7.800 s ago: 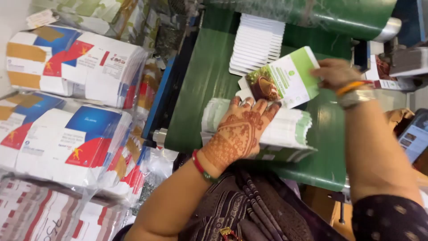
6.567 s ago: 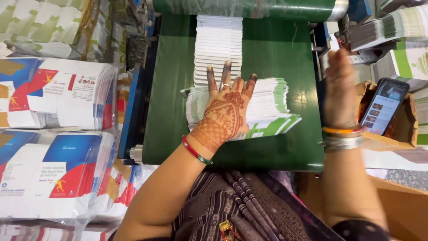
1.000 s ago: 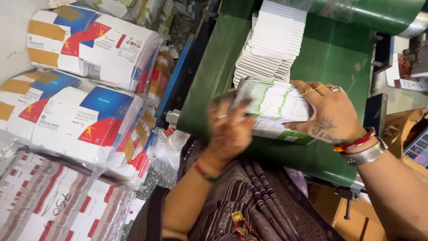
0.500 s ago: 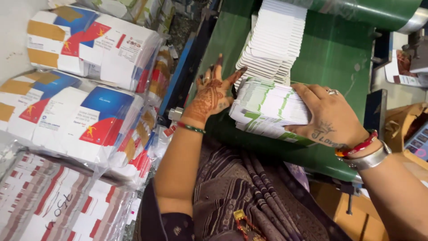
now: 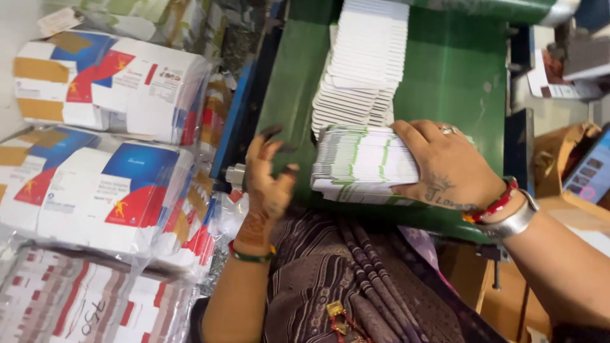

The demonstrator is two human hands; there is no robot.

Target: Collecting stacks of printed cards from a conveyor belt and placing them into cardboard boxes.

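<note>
Since half a second ago the left hand (image 5: 267,184) has been drawn back from the far side of the stack (image 5: 365,164) to the near left edge of the belt (image 5: 457,76), and the stack has been left lying flat where it was. The left hand is now held upright just left of the stack, its fingers spread and slightly curled, with nothing gripped and no contact with the stack seen. The right hand (image 5: 448,166) is laid over the right end of the stack, thumb toward the near side and fingers over the top, so that the stack is clasped and pressed down against the belt. The stack is made up of flat folded white cartons with green stripes, and it rests on the green belt close to the person's body. Just beyond it, a longer row of white cartons (image 5: 365,63) is fanned out in overlapping layers up the belt, its near end touching or almost touching the stack. To the left of the belt, wrapped bundles (image 5: 108,184) of white, blue and red printed cartons are piled in several layers. At the far right a phone (image 5: 588,171) with a lit screen is seen leaning near brown cardboard.
</note>
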